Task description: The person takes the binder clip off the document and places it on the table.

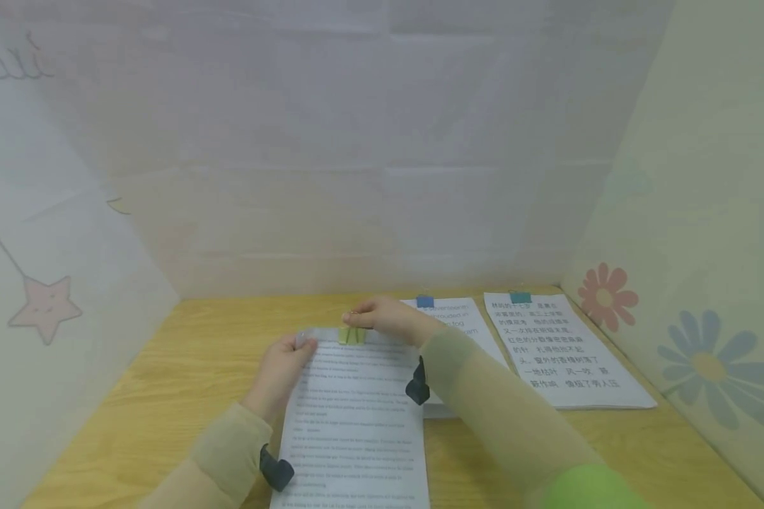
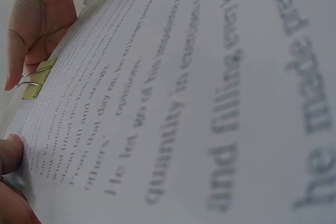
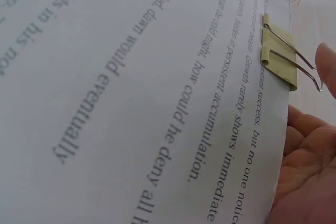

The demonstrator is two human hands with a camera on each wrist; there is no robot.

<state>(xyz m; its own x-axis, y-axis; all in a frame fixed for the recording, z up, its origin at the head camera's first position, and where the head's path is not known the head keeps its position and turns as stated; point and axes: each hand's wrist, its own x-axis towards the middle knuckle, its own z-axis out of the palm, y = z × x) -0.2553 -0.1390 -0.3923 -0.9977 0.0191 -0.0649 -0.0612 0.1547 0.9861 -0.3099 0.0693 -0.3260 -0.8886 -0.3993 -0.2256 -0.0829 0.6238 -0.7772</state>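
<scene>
A stack of printed paper [image 1: 356, 424] stands before me, its top edge raised toward the back of the table. At that edge a yellow-green binder clip [image 3: 279, 53] bites over the sheets, its front wire handle sticking out past the paper. My right hand [image 1: 388, 318] is at the clip, the thumb right at the end of the wire handle and the fingers partly hidden behind the sheets. With thumb in front and fingers behind, my left hand [image 1: 282, 367] pinches the stack's upper left corner. The left thumb [image 2: 11, 153] presses on the printed face, left of the clip.
Right of the stack lies a second printed stack [image 1: 458, 322] with a blue binder clip [image 1: 425, 302], partly covered by my right arm. Farther right is a third stack [image 1: 586, 353] with a teal clip [image 1: 520, 297]. The wooden table [image 1: 159, 382] ends at fabric walls on three sides.
</scene>
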